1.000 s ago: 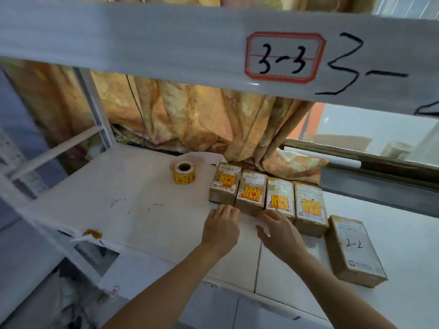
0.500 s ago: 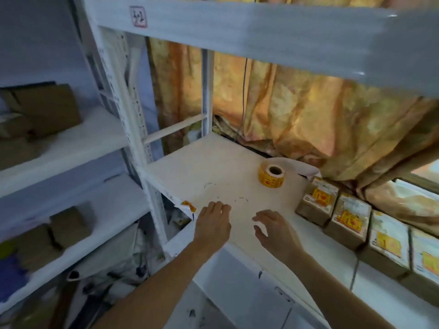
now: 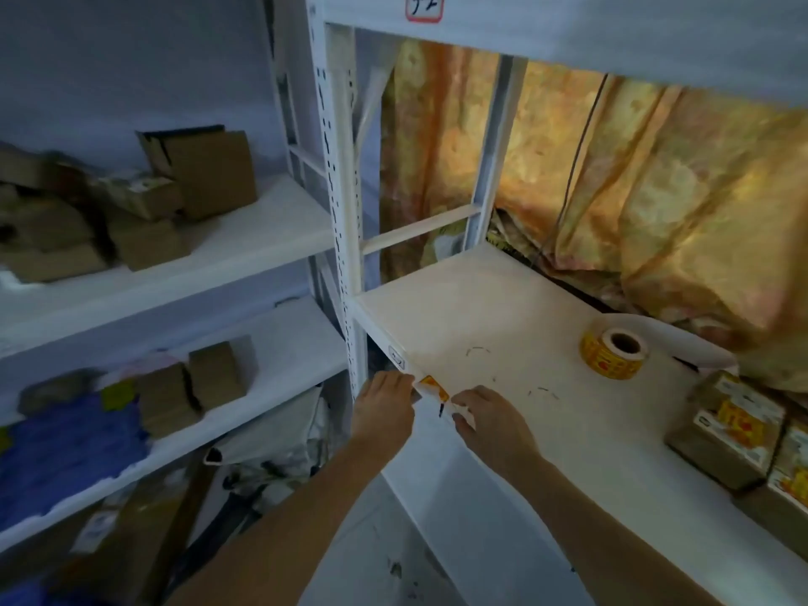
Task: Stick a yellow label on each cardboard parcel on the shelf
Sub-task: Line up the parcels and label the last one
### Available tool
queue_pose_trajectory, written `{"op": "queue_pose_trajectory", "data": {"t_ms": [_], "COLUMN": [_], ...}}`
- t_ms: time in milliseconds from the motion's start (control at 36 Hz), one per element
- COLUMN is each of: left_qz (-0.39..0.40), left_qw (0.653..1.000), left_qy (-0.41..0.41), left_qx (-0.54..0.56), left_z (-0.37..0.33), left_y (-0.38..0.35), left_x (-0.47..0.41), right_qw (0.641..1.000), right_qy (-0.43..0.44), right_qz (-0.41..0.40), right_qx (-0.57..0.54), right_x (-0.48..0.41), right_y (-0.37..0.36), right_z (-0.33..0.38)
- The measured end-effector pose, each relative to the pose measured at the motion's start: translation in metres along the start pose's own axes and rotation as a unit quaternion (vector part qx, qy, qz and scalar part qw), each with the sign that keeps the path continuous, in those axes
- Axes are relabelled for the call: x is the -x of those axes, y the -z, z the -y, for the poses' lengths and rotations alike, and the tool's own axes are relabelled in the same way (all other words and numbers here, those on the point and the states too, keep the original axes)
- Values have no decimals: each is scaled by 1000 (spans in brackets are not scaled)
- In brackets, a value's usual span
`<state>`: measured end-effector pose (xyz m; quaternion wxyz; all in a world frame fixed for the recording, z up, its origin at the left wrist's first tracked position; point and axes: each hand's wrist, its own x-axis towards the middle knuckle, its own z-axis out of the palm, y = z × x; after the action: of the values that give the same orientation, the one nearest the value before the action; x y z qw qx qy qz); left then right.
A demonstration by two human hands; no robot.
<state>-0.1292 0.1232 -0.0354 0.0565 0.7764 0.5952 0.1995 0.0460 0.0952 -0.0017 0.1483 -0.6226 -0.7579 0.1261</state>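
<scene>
**Two hands at a loose label on the shelf edge**

Two bare hands meeting at the front lip of a white metal shelf (image 3: 516, 317), seen from above. Left hand (image 3: 384, 408) with fingers curled over the shelf edge; right hand (image 3: 489, 419) just beside it, fingers bent toward a small yellow-and-red paper label on a white backing strip (image 3: 430, 387) lying at the very lip. Both hands touching or nearly touching that strip; firm pinch or mere contact impossible to tell through the blur.

Further back on the same shelf, a yellow roll of printed labels on a cardboard core (image 3: 612, 352), lying on its side, well apart from the hands, a curl of white backing paper trailing behind it. At the right edge of view, brown cardboard parcels with white shipping slips (image 3: 726, 435), set side by side, those visible already carrying yellow stickers. Crumpled orange-gold curtain (image 3: 677, 190) behind. To the left, a neighbouring white rack with plain brown cardboard boxes (image 3: 196, 172), dim and blurred.

Handling, as a judgement: likely almost weightless, thin, floppy, sticky on one face once peeled, prone to curling and folding onto itself. Best taken by one free corner between thumb and fingertip, backing held down with the other hand, adhesive face kept off the skin and the shelf.
</scene>
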Motion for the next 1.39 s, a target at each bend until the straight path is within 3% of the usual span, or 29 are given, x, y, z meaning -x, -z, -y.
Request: {"op": "queue_pose_trajectory", "data": {"t_ms": [278, 694, 1000, 1389], "left_qz": [6, 44, -17, -34], "left_qw": [1000, 998, 999, 993], "left_qy": [1, 6, -34, -83], "left_qx": [-5, -53, -33, 72], "left_z": [9, 7, -3, -29], "left_y": [-12, -20, -3, -3], "left_x": [-12, -22, -25, -29], "right_qw": [999, 998, 998, 987], "right_qy": [-42, -32, -21, -66], "right_qz": [11, -22, -48, -106], "right_qx": [-17, -53, -34, -100], "right_x": [-29, -37, -32, -9], "right_y": [-22, -28, -21, 10], "right_z": [9, 5, 2, -4]}}
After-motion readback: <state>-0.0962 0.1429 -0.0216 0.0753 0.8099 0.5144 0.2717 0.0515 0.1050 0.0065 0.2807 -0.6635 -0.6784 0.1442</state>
